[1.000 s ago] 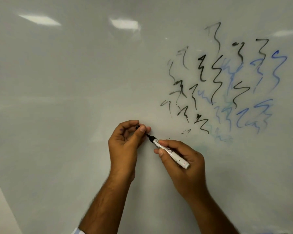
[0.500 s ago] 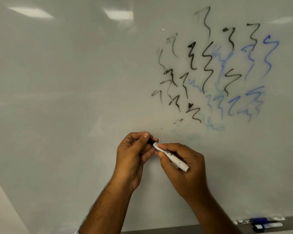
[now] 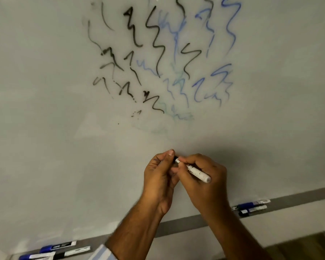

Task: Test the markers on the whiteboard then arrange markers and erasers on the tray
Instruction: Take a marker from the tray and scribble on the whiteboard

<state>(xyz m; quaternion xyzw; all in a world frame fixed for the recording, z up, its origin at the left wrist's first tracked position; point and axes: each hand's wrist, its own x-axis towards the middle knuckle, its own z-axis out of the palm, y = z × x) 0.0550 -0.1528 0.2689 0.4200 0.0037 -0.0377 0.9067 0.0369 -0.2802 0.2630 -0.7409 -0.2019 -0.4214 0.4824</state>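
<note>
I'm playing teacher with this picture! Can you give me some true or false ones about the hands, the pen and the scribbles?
1. The right hand holds a white marker. True.
2. The left hand is flat on the whiteboard. False: its fingers curl round the marker's black end.
3. The scribbles are black and blue. True.
4. All scribbles are red. False: none is red.
5. Markers lie on the tray. True.

Grey tray (image 3: 298,200) bearing markers (image 3: 251,207)
</note>
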